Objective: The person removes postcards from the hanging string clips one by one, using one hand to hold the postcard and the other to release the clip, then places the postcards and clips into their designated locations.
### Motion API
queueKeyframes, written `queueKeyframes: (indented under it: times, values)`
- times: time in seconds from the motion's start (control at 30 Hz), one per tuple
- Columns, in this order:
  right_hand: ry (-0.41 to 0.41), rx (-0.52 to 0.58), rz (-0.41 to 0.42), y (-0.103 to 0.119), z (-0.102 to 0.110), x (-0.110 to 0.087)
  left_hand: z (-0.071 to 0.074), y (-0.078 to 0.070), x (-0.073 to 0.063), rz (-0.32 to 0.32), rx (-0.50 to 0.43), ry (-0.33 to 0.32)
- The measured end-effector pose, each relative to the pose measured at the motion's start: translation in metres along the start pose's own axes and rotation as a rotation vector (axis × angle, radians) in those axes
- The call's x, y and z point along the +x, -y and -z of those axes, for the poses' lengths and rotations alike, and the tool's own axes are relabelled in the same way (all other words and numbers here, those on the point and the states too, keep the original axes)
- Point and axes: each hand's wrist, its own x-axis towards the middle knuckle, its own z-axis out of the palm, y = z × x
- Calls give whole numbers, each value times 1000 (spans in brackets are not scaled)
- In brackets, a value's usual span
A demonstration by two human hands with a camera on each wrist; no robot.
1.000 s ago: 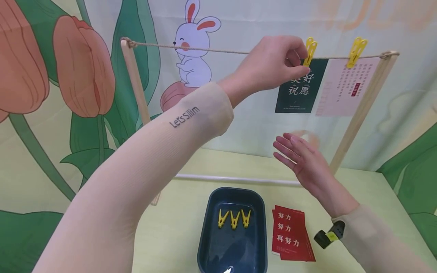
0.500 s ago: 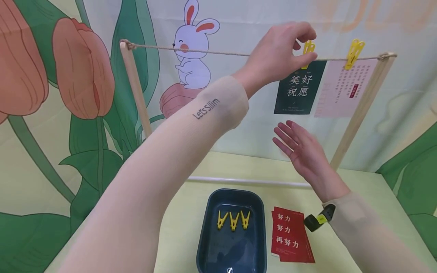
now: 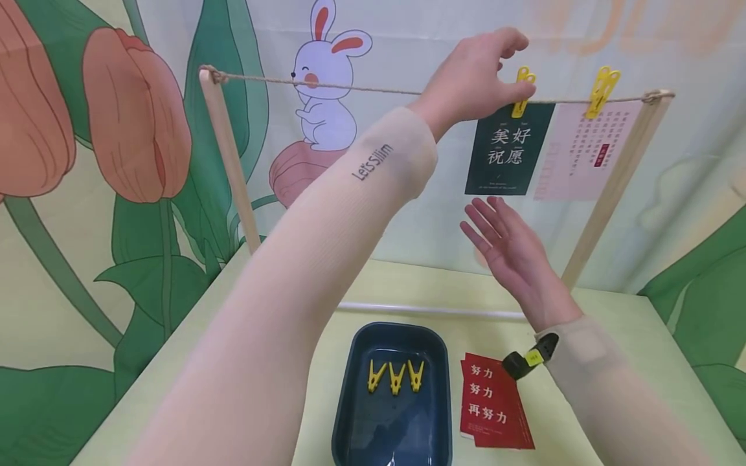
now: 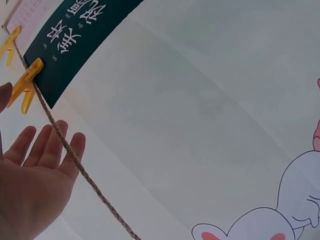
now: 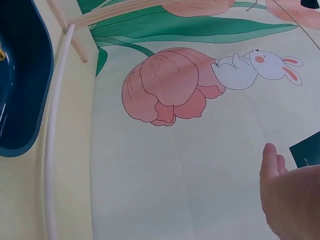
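Observation:
My left hand is raised at the twine line, its fingers spread and lifted off a yellow clothespin. The thumb overlaps that clothespin in the head view; in the left wrist view the hand stands beside it without pinching it. The clothespin holds a dark green card with white characters on the line. Below the card's lower edge, my right hand is held up palm open, fingers straight, with nothing in it. To the right hangs a pink card under a second yellow clothespin.
Wooden posts carry the line, with a white bar low between them. On the table stands a dark blue tray with three yellow clothespins. Red cards lie stacked to its right. A printed backdrop hangs behind.
My left fingers have opened and lifted away from the clothespin on the green card. My right hand has risen slightly toward the card's lower edge. The card stays hanging.

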Motion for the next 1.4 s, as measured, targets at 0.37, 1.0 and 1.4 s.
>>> queueKeyframes:
  times: [0.37,1.0,1.4]
  values:
    - [-11,135,26,-2,-1,8,-9,0,9,48,-44,70]
    - [43,205,104,2,-4,3,2,-1,4,54,-265,62]
    - [57,211,142,2,0,-4,6,-6,-2,100,-326,59]
